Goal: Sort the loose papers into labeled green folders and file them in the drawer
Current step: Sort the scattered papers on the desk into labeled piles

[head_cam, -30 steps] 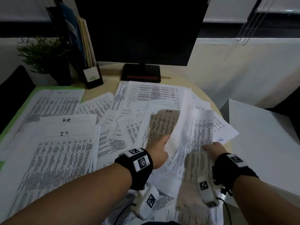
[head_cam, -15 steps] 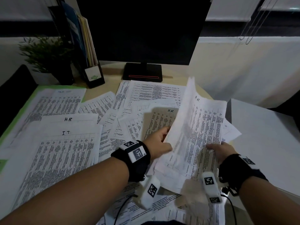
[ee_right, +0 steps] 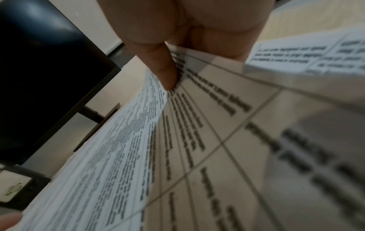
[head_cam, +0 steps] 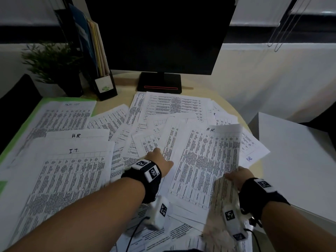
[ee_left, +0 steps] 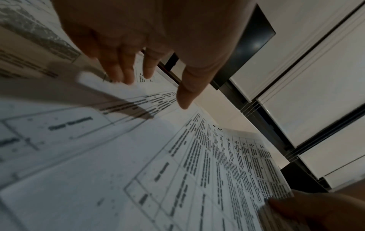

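Loose printed papers (head_cam: pixel 169 113) cover the round desk. My right hand (head_cam: pixel 236 176) pinches the lower right edge of a sheet headed "H.R" (head_cam: pixel 205 160); thumb on top (ee_right: pixel 168 73). That sheet (ee_left: pixel 227 164) lies nearly flat over the heap. My left hand (head_cam: pixel 160 159) hovers just left of it with straight, spread fingers (ee_left: pixel 126 70) above the papers, holding nothing. At left lie sorted stacks headed "H.R" (head_cam: pixel 76 135) and "I.T" (head_cam: pixel 72 171). A green folder (head_cam: pixel 27 122) shows under a "task list" sheet at far left.
A dark monitor (head_cam: pixel 156 33) on its stand (head_cam: pixel 160 82) is at the back. A file holder (head_cam: pixel 101 77) and a potted plant (head_cam: pixel 52 64) sit at back left. A white cabinet top (head_cam: pixel 294 157) lies to the right of the desk.
The "H.R" sheet, lifted and tilted up before, has come down flat and face up. My left hand has let go of its edge and moved left; my right hand still holds it.
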Tool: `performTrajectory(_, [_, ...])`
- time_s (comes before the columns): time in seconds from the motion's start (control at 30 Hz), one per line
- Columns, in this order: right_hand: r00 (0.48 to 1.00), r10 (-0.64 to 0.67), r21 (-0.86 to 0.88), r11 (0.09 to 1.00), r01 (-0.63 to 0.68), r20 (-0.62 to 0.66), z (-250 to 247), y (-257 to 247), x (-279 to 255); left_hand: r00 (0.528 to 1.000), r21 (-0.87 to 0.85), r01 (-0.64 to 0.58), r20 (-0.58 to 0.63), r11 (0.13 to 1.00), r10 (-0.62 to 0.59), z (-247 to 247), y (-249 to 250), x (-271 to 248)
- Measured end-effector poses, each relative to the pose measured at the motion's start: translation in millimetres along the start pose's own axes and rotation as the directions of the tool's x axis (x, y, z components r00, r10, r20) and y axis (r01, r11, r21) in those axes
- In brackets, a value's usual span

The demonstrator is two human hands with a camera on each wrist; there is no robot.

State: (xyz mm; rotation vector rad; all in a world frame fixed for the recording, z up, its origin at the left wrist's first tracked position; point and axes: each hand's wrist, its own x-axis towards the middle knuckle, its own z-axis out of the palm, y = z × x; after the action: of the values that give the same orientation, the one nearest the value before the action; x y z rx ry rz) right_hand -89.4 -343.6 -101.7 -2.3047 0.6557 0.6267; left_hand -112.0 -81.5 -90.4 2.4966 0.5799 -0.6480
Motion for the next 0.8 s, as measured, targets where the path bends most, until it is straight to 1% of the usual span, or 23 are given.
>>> performTrajectory(0.07, [1.000, 0.002, -0.002, 1.000, -0.002, 0.004, -0.5, -0.1, 0.2, 0.997, 0.057, 0.077, -0.030, 0.995, -0.075, 1.1, 2.4, -1.5])
performTrajectory(0.13, [1.000, 0.000, 0.039, 0.999, 0.000, -0.016, -1.0, -0.1, 0.3, 0.993, 0.117, 0.113, -0.051, 0.987, -0.107, 4.8, 5.1, -3.0])
performTrajectory(0.23, [1.000, -0.017, 0.036, 0.999, 0.018, -0.022, 3.3, -6.6, -2.3, 0.994, 0.135, 0.096, -0.059, 0.986, -0.089, 8.9, 7.5, -6.0])
performTrajectory(0.37, [1.000, -0.018, -0.025, 1.000, 0.018, 0.014, 14.1, -21.9, -6.8, 0.995, 0.024, 0.080, -0.057, 0.997, -0.078, 12.2, 8.6, 1.6])
performTrajectory(0.47, [1.000, -0.017, -0.035, 0.999, 0.018, 0.023, 14.8, -31.1, -10.9, 0.998, -0.013, 0.057, -0.012, 0.998, -0.057, 7.7, 12.3, 1.4])
performTrajectory(0.53, [0.998, -0.059, -0.029, 0.998, 0.059, -0.007, 13.1, -33.8, -14.9, 0.999, -0.009, 0.030, 0.015, 1.000, -0.029, 7.0, 11.1, 3.1])
performTrajectory(0.6, [0.989, -0.134, -0.047, 0.990, 0.131, -0.066, 12.5, -35.1, -22.2, 0.999, -0.002, 0.011, 0.034, 1.000, -0.011, 7.3, 8.1, 4.1])
performTrajectory(0.63, [0.976, -0.184, -0.115, 0.979, 0.171, -0.113, 12.4, -36.4, -28.0, 0.999, -0.011, 0.006, 0.034, 1.000, -0.006, 7.7, 6.4, 4.2])
performTrajectory(0.67, [0.955, -0.254, -0.247, 0.946, 0.212, -0.154, 11.7, -39.0, -35.5, 0.999, -0.021, 0.006, 0.036, 1.000, -0.005, 8.5, 4.4, 4.5])
performTrajectory(0.7, [0.920, -0.354, -0.403, 0.877, 0.262, -0.171, 11.2, -41.8, -43.1, 0.999, -0.034, 0.002, 0.041, 0.999, -0.001, 9.2, 2.6, 5.2])
performTrajectory(0.73, [0.866, -0.473, -0.526, 0.785, 0.328, -0.164, 11.3, -43.8, -49.9, 0.999, -0.044, -0.008, 0.049, 0.999, 0.011, 8.7, 1.7, 4.5])
performTrajectory(0.77, [0.800, -0.582, -0.590, 0.699, 0.404, -0.142, 13.1, -45.1, -55.5, 0.998, -0.058, -0.018, 0.053, 0.998, 0.021, 9.4, 0.0, 6.1])
performTrajectory(0.8, [0.733, -0.670, -0.607, 0.633, 0.480, -0.119, 14.5, -48.1, -61.0, 0.998, -0.075, -0.026, 0.048, 0.997, 0.030, 10.2, -1.5, 7.5])
